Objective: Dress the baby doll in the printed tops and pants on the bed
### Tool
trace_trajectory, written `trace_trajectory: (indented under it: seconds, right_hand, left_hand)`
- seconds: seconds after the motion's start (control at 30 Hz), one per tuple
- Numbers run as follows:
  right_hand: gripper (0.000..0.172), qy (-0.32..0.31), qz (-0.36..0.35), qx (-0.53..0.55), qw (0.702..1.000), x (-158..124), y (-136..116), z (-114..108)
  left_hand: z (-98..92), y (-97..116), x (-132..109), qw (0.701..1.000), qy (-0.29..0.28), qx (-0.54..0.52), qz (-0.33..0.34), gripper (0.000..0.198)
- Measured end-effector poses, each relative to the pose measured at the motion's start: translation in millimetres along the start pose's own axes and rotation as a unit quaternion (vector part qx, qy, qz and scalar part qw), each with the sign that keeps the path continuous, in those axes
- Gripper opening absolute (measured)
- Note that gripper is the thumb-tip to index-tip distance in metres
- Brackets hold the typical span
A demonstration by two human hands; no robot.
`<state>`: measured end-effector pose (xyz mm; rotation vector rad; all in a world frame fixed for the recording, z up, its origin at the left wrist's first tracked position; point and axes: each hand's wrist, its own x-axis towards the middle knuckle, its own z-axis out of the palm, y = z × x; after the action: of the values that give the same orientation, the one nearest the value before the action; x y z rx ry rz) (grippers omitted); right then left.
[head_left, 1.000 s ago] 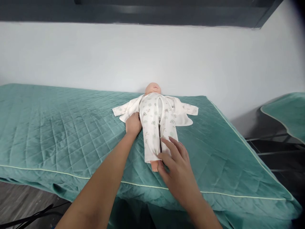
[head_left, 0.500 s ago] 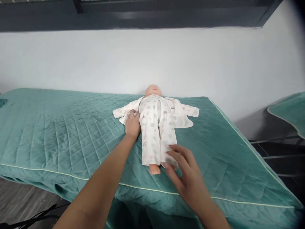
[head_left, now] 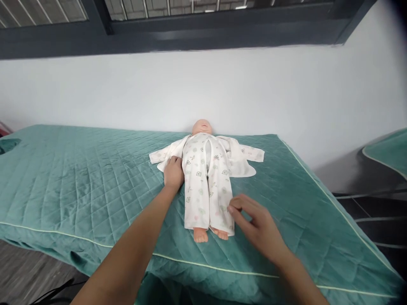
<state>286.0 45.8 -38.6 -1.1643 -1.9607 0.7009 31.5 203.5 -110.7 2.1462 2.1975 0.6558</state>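
A baby doll [head_left: 202, 127] lies on its back on a green quilted cover, head toward the wall. It wears white printed trousers [head_left: 199, 190], pulled up high over its body, with a slit at the crotch. A white jacket [head_left: 242, 163] is spread out beneath it, sleeves out to both sides. Against the doll's left-hand side in view, my left hand [head_left: 174, 173] rests with curled fingers by the jacket; what they hold is hidden. My right hand [head_left: 256, 222] pinches at the outer edge of the right-side trouser leg. Both doll feet show below the hems.
The green quilted cover [head_left: 95, 186] drapes over the bed, with pale piping along its edges. Behind it stands a white wall [head_left: 127, 93] under a dark window frame [head_left: 203, 36]. Another green-covered piece [head_left: 389, 150] is at the right, and dark cables [head_left: 55, 292] lie at lower left.
My right hand has moved off the trouser hem, slightly to the right, and its fingers have closed together. The second doll foot now shows. My left hand stays at the doll's side.
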Motion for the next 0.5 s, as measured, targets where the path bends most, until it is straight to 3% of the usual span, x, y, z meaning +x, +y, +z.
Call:
trace_trajectory:
  seconds: [0.1, 0.2, 0.3, 0.4, 0.5]
  right_hand:
    - [0.019, 0.060, 0.031, 0.034, 0.997, 44.5, 17.3, -3.4]
    - [0.016, 0.151, 0.068, 0.079, 0.983, 106.0, 42.6, 0.6]
    - [0.028, 0.224, 0.081, 0.110, 0.965, 164.4, 70.6, 9.1]
    - [0.044, 0.180, 0.111, 0.150, 0.966, 197.0, 93.1, 18.9]
    - [0.051, 0.132, 0.127, 0.197, 0.963, 202.6, 108.1, 24.6]
  left_hand:
    - [-0.3, 1.2, 0.4, 1.000, -0.005, -0.006, -0.007, 0.025]
    - [-0.1, 2.6, 0.6, 1.000, -0.006, -0.020, -0.017, 0.023]
    - [0.6, 3.4, 0.9, 0.999, -0.001, -0.031, -0.021, 0.022]
    - [1.9, 3.5, 1.8, 0.999, 0.003, -0.025, -0.027, 0.020]
    - [2.6, 3.7, 3.2, 0.999, 0.003, -0.018, -0.031, 0.020]
